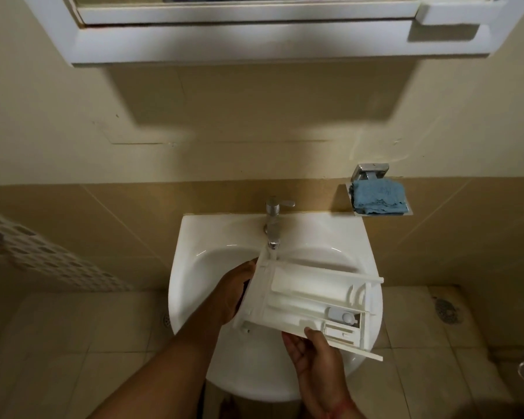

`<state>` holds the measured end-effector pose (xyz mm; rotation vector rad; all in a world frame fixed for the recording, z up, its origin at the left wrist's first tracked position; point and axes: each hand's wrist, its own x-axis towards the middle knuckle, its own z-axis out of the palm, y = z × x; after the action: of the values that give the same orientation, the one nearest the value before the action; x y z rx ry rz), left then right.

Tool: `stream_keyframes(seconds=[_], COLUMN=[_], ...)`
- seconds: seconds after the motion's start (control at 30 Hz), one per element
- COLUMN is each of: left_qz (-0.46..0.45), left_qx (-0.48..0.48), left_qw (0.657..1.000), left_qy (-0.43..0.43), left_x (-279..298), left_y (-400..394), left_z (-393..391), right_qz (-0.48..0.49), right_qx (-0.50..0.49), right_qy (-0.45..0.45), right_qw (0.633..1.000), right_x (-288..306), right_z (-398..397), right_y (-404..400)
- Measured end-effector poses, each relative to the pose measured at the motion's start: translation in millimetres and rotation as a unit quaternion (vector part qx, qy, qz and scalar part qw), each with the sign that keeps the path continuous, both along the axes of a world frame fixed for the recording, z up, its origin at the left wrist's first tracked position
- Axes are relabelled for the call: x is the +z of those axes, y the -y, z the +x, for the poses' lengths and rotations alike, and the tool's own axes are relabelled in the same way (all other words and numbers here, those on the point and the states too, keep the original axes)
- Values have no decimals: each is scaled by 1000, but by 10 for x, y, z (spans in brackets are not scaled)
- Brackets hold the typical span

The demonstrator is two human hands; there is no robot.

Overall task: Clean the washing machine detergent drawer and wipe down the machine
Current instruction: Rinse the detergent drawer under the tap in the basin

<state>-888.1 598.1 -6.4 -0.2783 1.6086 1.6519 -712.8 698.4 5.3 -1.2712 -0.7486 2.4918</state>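
Two hands hold a white detergent drawer [312, 303] over the basin of a white wall-hung sink [191, 255], just below the spout of the chrome tap [273, 225]. Its open compartments face up toward the camera: a long trough runs along the far side, a second channel lies beside it, and near the right end a small section holds a pale grey insert with a round cap; whether any water or residue sits in them cannot be told. The drawer's long axis runs from the upper left, close under the spout, down to the lower right, where its thin side rails jut past the sink rim. The left hand [236, 293] grips the left end, fingers curled behind that end and mostly hidden. The right hand [312, 355] holds the near long edge from below, thumb laid on the rim and fingers curled loosely beneath. To the right of the tap, a wall-mounted metal soap dish [353, 189] carries a folded blue cloth [377, 196]. Beside the sink, at the left, a white perforated basket [43, 252] leans into view.
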Motion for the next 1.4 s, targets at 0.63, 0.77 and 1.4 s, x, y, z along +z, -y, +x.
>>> stream_keyframes(seconds=[0.63,0.77,1.4], left_qz=[-64,-13,-46], left_qx=[106,84,44], left_qw=[975,980,992], left_qy=[-187,-181,111], left_x=[49,73,215], left_y=[309,343,622], left_z=[370,433,113], right_qz=[-66,-40,-74], right_qx=[101,59,83], right_qy=[64,64,75], right_qw=[991,995,991], right_x=[-334,-394,-522], right_z=[-318,-298,-498], right_y=[-385,-505,-1042])
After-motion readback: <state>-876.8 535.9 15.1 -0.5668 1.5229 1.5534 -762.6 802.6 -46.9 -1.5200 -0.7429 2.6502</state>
